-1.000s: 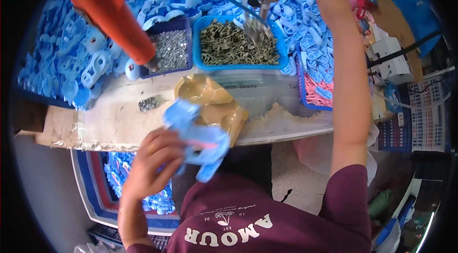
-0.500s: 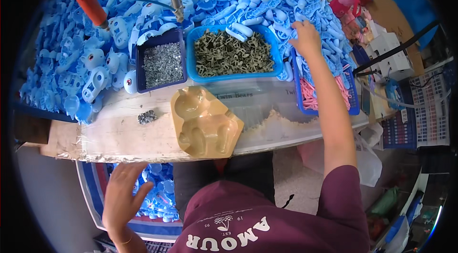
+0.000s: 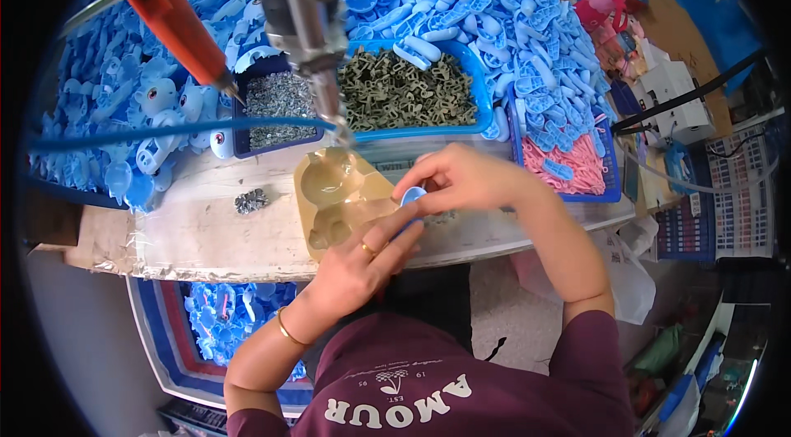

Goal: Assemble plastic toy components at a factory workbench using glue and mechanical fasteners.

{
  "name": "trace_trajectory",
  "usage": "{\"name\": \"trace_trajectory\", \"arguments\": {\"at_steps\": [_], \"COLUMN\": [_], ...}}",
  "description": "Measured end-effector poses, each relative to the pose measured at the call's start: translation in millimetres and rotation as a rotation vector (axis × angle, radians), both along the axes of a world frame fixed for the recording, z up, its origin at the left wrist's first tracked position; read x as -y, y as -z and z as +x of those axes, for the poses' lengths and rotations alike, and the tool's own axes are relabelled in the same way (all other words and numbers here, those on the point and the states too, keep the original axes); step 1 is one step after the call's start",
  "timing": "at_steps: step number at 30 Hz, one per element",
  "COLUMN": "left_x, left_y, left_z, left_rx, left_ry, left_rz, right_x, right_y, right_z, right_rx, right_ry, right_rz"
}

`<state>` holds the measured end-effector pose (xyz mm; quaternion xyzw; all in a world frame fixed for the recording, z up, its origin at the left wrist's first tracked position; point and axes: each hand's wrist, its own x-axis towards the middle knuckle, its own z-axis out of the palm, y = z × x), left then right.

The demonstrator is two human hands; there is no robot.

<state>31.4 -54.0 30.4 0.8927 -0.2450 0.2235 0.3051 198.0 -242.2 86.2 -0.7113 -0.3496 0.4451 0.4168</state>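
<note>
Above the right side of a tan moulded block (image 3: 309,219), both hands meet around a small light blue plastic part (image 3: 414,196). My right hand (image 3: 474,177) pinches it between thumb and fingers. My left hand (image 3: 350,268), wearing a ring, has its fingers closed against the part's lower side, and a bit of blue shows under the fingertips. Most of the part is hidden by fingers. Rounded hollows shape the block, which sits at the table's front edge.
A screwdriver head (image 3: 317,50) and an orange tool (image 3: 169,13) hang over a dark tray of screws (image 3: 276,138). A blue tray (image 3: 412,134) holds metal pieces. Blue plastic parts (image 3: 486,4) heap behind; a basket (image 3: 611,186) holds pink pieces. Loose screws (image 3: 251,201) lie left.
My right hand came back from the blue heap to the block with a blue part. My left hand rose from below the table edge to meet it. The hanging tools swung nearer.
</note>
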Motion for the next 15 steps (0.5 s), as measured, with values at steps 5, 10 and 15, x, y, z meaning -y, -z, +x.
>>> {"name": "trace_trajectory", "arguments": {"at_steps": [5, 10, 15], "left_x": [-3.1, -2.4, -20.9], "left_y": [3.7, 6.5, 13.3], "left_z": [-12.3, -28.9, -53.4], "left_rx": [0.027, -0.036, -0.055], "left_ry": [-0.027, -0.085, -0.199], "left_rz": [-0.056, -0.055, 0.067], "right_x": [-11.3, -38.2, -39.7], "right_y": [40.4, 78.7, 56.2], "right_z": [71.9, 119.4, 141.5], "right_rx": [0.690, 1.373, 0.583], "right_ry": [0.489, 0.534, 0.733], "right_rz": [0.070, 0.159, 0.129]}}
